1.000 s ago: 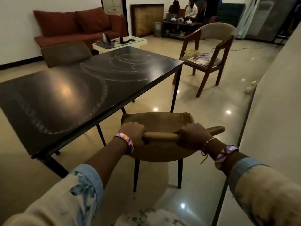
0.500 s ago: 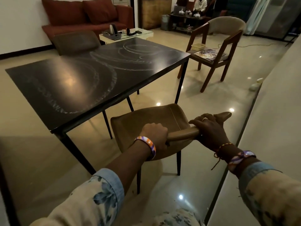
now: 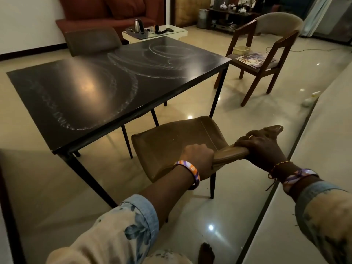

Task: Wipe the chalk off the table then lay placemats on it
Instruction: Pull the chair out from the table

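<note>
Two hands: both grip the top rail of the tan padded dining chair [image 3: 177,141] at about five o'clock from the table's middle.
Left hand [image 3: 198,161]: fist closed round the near end of the chair's backrest edge, knuckles up, an orange, white and purple bangle [image 3: 188,173] on the wrist.
Right hand [image 3: 261,149]: fingers wrapped over the far part of the same rail, a ring on one finger, woven thread bracelets [image 3: 293,174] on the wrist.
Sleeves: pale cream fabric with blue flower print and light blue cuffs [image 3: 141,212], rolled back on both forearms.
Chair position: pulled clear of the table's near right edge, its seat turned toward the table, thin black legs on the glossy cream tiled floor [image 3: 238,216].
Black rectangular table [image 3: 62,134]: dark glossy top on slim black metal legs, lamp glare near its centre.
White chalk marks [image 3: 122,90]: broad looping arcs; one large ring covers the near half, smaller overlapping curves lie toward one o'clock.
Placemats: a flat printed purple and white mat [image 3: 253,59] lies on the seat of the wooden armchair with grey cushions [image 3: 266,54], at two o'clock, well apart from the table; a small pale yellow tray [image 3: 241,49] sits beside it.
Second brown padded chair [image 3: 91,42]: tucked in at eleven o'clock.
Beyond, twelve o'clock: a low white side table [image 3: 179,32] with a steel kettle [image 3: 139,25], then a dark red sofa [image 3: 106,12].
Bare foot [image 3: 205,254]: at the bottom edge.
</note>
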